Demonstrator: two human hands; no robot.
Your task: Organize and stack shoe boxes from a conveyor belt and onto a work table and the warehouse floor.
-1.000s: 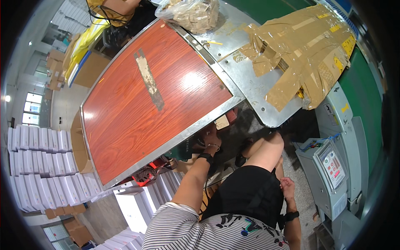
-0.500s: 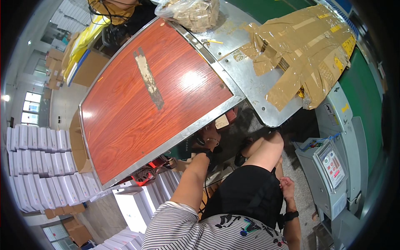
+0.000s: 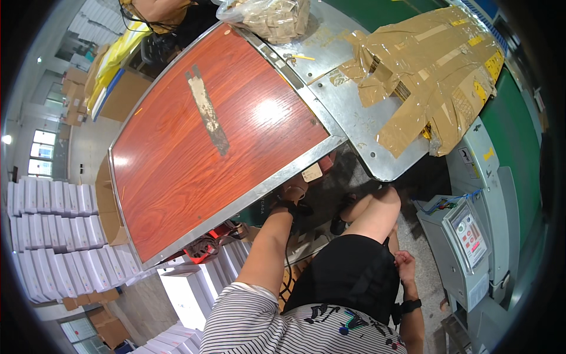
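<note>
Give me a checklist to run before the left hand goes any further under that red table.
1. Left hand in sight: not ok, it reaches under the metal edge of the red wood-grain table and its fingers are mostly hidden.
2. What the left hand holds: cannot tell.
3. Right hand free: ok, it rests by the black shorts, with nothing visible in it.
4. Tabletop bare: ok, only a worn tape strip on it.
5. White boxes beside the left forearm out of the way: cannot tell, they stand close.
6. Taped cardboard on the steel bench apart from both hands: ok.
</note>
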